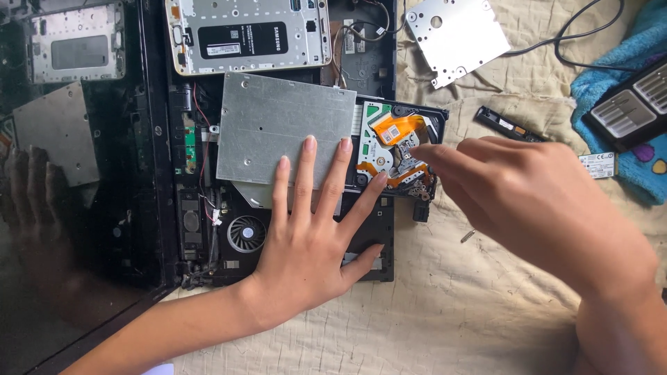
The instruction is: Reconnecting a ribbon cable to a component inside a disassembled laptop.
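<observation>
My left hand [309,229] lies flat with fingers spread on an opened black laptop base [368,236], its fingertips pressing the lower edge of a grey metal drive cover [278,125]. My right hand [514,194] reaches in from the right, fingertips pinched at the exposed optical drive mechanism [396,149] with its orange ribbon cable and green board. Whether the right fingers hold anything is hidden.
A white tablet back panel [246,35] lies at the top. A silver metal plate [455,35] and black cable rest on beige cloth [472,312]. A loose screw [467,236], a small black part [507,125], a screwdriver bit case [629,107] on blue towel. Laptop screen [76,208] at left, fan [246,233] inside.
</observation>
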